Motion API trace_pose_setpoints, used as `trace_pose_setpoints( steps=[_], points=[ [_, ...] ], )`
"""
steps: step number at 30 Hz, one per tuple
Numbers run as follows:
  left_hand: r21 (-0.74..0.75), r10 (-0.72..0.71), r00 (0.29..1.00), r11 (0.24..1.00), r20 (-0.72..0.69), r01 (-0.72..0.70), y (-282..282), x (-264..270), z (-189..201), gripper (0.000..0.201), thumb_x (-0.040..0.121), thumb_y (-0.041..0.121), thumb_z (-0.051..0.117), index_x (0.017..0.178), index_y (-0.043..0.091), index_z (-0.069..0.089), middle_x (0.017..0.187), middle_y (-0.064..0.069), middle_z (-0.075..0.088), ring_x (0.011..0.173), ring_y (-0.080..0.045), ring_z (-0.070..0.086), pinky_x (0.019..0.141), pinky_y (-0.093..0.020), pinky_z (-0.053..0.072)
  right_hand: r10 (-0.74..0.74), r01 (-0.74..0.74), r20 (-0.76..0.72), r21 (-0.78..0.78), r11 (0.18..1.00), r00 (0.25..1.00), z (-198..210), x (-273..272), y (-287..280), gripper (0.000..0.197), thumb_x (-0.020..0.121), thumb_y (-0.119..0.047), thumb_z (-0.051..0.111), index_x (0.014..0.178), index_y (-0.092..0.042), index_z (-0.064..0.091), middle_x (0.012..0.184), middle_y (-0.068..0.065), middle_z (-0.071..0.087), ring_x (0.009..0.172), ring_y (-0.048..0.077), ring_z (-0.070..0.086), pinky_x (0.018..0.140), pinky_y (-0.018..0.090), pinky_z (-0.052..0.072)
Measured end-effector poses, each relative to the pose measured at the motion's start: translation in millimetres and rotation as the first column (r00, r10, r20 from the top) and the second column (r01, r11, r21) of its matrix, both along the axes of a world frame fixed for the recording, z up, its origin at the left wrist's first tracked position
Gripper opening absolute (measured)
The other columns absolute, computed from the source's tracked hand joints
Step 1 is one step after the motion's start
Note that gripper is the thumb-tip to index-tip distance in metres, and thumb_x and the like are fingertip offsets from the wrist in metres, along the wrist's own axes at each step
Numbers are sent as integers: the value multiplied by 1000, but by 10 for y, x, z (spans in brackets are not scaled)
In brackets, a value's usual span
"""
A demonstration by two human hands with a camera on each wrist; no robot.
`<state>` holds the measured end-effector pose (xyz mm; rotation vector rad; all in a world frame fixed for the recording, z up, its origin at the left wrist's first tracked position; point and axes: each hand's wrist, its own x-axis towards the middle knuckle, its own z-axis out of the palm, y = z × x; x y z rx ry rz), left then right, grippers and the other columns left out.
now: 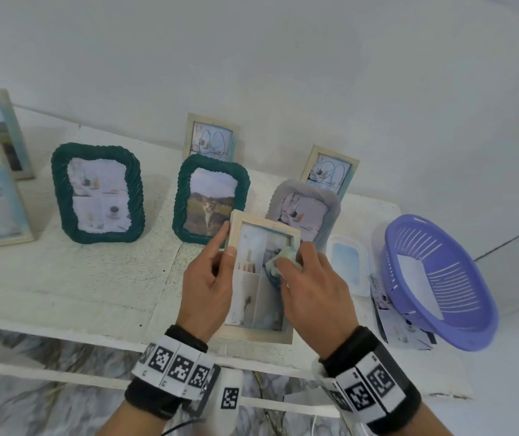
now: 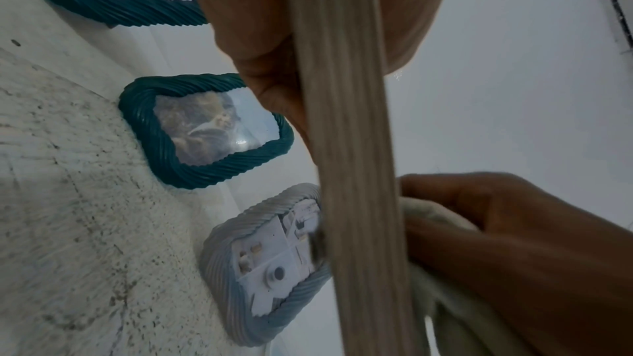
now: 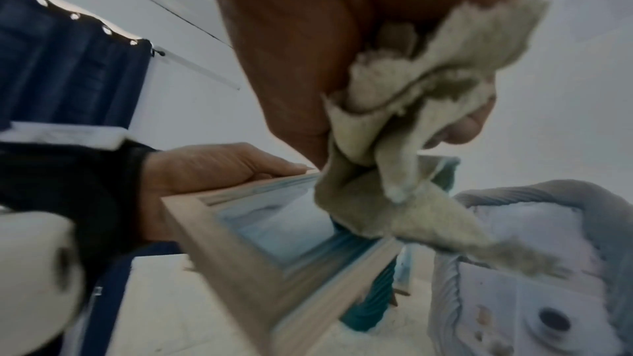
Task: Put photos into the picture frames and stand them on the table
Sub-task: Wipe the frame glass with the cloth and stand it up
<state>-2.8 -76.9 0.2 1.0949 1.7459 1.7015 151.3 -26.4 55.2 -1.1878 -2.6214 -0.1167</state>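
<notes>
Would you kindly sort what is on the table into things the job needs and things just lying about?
In use:
- wooden frame, gripped by left hand
- cloth, held by right hand
- loose photos
- standing frames, e.g. green frame

Lying about:
- purple basket
- plastic box

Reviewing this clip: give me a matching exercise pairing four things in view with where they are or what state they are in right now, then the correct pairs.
Things:
1. light wooden frame
2. cloth
3. purple basket
4. dark green frame with the cat photo

States:
A. tilted at the table's right end
B. gripped at its edge by the left hand
C. standing upright on the table
D. bunched in the right hand, pressed on glass

Pairs: 1-B, 2-D, 3-A, 4-C
</notes>
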Motion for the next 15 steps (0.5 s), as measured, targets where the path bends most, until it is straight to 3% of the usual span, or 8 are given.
trace_pose_setpoints(
  steps=[3,6,11,15],
  points=[
    [-2,26,999,1000,30,-26,3,-53,3,44,101,22,47,145,26,45,63,-6,39,52,-5,31,49,-15,29,125,-115,77,-119,986,989,-15,129,-179,15,77,-13,69,90,-19,63,92,1,46,68,15,46,48,25,47],
    [2,29,998,1000,48,-30,-10,-45,4,43,102,21,47,144,27,45,61,-6,36,51,-5,30,48,-15,28,181,-169,81,-143,975,980,-43,210,-238,21,74,-13,71,91,-21,63,92,1,47,67,17,47,46,26,45],
    [11,-22,997,1000,71,21,-33,70,2,43,101,22,47,144,29,45,63,-17,43,54,-7,32,49,-16,30,18,-21,-38,-74,997,999,13,128,11,14,81,-13,66,94,-16,65,90,4,48,65,21,49,45,28,39],
    [20,-22,996,1000,86,21,-49,120,15,41,101,22,48,142,29,48,61,-10,41,52,-5,31,48,-16,30,2,-13,-137,-85,996,991,7,57,91,14,87,-15,57,99,-14,64,95,6,46,69,21,48,47,30,41]
  ],
)
